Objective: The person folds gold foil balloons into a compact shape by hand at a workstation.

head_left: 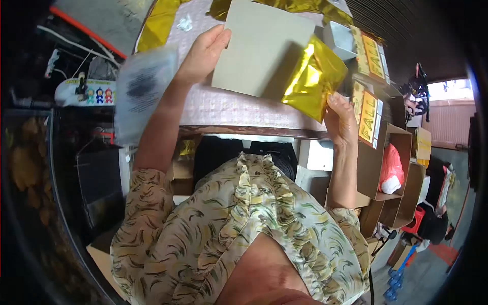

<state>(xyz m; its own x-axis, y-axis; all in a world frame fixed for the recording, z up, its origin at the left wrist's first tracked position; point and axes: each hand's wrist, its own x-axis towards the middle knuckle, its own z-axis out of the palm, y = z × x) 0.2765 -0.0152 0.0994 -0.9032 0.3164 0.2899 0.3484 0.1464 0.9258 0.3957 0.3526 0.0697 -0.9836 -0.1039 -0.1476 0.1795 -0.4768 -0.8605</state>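
My left hand [203, 53] is closed on the left edge of a flat, square greyish-beige board [259, 48], thumb along its edge, above the table. A shiny gold foil sheet [317, 76] is pinched at its lower right corner between the thumb and fingers of my right hand [340, 117]. The foil is tilted and overlaps the board's lower right side, casting a shadow on it. Below both lies the pale pink patterned table cover [229, 109].
At the right table edge are printed "FALL" cards [370, 114] and a small open pale box [339, 39]. More gold foil [157, 25] lies along the far and left edges. A clear plastic bag [145, 96] hangs at the left. Cardboard boxes [368, 168] stand at the right.
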